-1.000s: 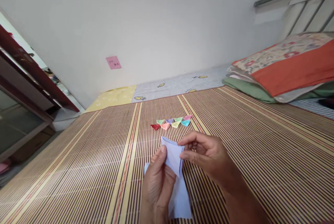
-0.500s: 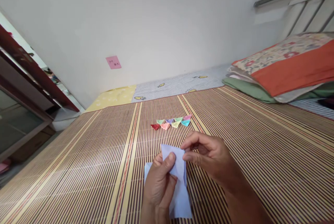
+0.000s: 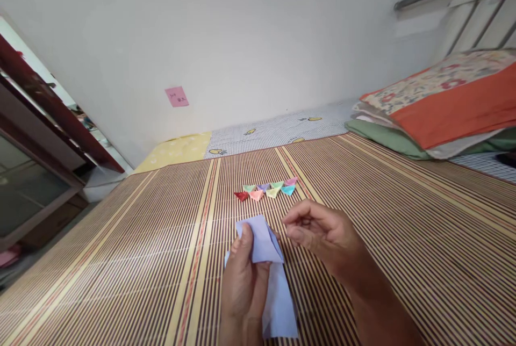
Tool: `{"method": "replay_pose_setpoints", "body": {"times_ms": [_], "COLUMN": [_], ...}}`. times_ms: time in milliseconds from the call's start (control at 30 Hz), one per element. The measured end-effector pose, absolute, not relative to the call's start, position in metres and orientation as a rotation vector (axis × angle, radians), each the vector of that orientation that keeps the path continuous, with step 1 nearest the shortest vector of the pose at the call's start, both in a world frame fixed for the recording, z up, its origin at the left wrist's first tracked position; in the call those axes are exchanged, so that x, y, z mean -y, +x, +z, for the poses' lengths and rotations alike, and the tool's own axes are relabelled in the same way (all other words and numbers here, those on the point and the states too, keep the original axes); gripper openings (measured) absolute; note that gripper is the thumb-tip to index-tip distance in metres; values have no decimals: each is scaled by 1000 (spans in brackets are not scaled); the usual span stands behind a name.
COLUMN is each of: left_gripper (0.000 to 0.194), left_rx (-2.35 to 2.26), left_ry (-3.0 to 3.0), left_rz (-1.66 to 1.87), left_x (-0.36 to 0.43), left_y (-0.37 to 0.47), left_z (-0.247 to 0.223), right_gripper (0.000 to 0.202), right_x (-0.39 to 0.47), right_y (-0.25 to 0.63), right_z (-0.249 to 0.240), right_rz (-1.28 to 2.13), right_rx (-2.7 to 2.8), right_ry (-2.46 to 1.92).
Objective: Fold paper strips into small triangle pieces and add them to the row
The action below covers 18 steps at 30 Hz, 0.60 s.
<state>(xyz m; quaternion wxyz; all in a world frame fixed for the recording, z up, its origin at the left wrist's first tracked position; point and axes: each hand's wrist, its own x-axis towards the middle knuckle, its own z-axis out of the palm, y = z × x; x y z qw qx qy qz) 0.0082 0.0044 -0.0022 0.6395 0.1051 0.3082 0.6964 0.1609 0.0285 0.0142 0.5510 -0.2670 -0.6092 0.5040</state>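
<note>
A folded lavender-blue paper (image 3: 261, 238) is pinched in my left hand (image 3: 245, 276), thumb on its front face and fingers behind. The paper's right side shows open layers between its folds. My right hand (image 3: 318, 233) hovers just right of the paper, apart from it, its fingers curled and the thumb close to the index finger, with nothing visible in them. Beneath my left hand lies a light blue sheet of paper (image 3: 281, 303) on the striped mat, partly hidden by the hand. Beyond are several small folded paper pieces in two rows, among them a red piece (image 3: 241, 196) and a turquoise piece (image 3: 287, 190).
The striped bamboo mat (image 3: 137, 238) covers the bed. Along the white wall runs a checked cloth (image 3: 266, 134) beside a yellow cloth (image 3: 177, 148). Folded bedding (image 3: 455, 104) is piled at the right. A pink note (image 3: 176, 96) is stuck on the wall.
My left hand has turned the folded paper, tilting it leftward so its layered right side shows. My right fingers have come away from the paper's edge and drawn closer together.
</note>
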Motion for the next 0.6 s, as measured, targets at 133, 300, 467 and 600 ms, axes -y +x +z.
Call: {"method": "replay_pose_setpoints", "body": {"times_ms": [133,300,467,600], "left_gripper": [32,41,52,51], "left_rx": [-634,-593,-569,-564], "left_ry": [107,105,126,208], "left_rz": [1586,1593,1591,1671], "left_x": [-9,-10,-9,-9], "left_y": [6,4,3,8], "left_z": [-3,-5,-4,-2], "right_gripper": [4,4,4,4], "right_x": [-26,-21,-15,-12], "right_y": [158,154,140,130], "right_z": [17,23,28,22], "right_rz": [1132,1005,889,761], "right_rx": [1521,1625,1707,1641], "right_ry": [-656,-700,-849,-902]}}
